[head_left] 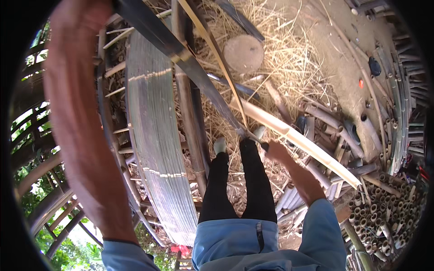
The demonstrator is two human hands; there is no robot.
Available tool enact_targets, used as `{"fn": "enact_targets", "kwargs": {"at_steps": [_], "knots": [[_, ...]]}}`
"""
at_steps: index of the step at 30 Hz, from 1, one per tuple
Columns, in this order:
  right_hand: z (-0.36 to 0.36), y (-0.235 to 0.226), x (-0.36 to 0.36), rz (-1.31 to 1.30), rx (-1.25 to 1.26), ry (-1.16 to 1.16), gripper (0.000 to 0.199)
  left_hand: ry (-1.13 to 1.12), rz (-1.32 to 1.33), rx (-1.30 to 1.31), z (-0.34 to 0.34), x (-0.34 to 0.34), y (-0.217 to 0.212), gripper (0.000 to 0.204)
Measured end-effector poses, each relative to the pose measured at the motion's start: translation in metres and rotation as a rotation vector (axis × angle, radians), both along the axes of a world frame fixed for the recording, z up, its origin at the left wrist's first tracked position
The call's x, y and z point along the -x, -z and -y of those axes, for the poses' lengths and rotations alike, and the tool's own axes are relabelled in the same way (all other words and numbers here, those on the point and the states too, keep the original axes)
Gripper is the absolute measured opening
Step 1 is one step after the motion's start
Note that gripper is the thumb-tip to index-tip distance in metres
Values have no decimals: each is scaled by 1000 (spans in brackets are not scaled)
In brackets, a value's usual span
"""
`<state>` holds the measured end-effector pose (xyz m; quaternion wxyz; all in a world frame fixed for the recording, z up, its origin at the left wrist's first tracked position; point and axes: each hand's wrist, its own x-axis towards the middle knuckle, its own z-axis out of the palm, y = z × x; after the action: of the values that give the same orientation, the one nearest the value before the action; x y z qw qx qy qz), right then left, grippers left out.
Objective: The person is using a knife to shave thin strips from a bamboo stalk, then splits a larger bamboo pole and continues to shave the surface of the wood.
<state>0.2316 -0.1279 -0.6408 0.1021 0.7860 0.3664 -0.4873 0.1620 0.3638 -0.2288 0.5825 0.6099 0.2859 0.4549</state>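
A long dark bamboo strip [201, 79] slants from the top left down to the knife in front of my legs. My left hand [83, 16], raised at the upper left and blurred, closes around its upper end; the fingertips are partly hidden. A thin pale bamboo strip [216, 49] runs beside it, and the two come together near the knife blade [251, 135]. My right hand [278, 152] is closed on the knife's dark handle [265, 146]. Whether the blade sits inside the bamboo, I cannot tell.
A wide grey-green slatted bamboo panel [153, 122] stretches along my left, beside a bamboo pole [183, 99]. A pale split bamboo length [303, 140] lies to the right. Ahead are a round wooden block [244, 54] and straw-like shavings [289, 49]. Cut bamboo tubes [379, 217] pile up at lower right.
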Motion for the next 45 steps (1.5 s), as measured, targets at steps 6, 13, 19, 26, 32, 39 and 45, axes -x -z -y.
{"fn": "enact_targets", "kwargs": {"at_steps": [6,13,19,26,32,39,45], "knots": [[101,-129,-4,-119,-182,234,49,78,52,226,14,32,-20,33],[-48,-273,-30,-94,-827,450,54,244,211,313,62,43,-52,38],[-247,-412,-7,-582,-1323,568,51,326,59,129,96,58,-59,38],[-229,-413,-25,-491,-1281,640,43,-38,81,79,91,93,-44,33],[-153,-403,-101,-181,-1407,855,25,-571,179,299,6,268,15,33],[-213,-415,-26,-342,-1179,614,26,-56,-9,-129,116,101,-49,23],[-227,-413,2,-377,-1262,518,55,136,173,68,148,60,-73,15]]}}
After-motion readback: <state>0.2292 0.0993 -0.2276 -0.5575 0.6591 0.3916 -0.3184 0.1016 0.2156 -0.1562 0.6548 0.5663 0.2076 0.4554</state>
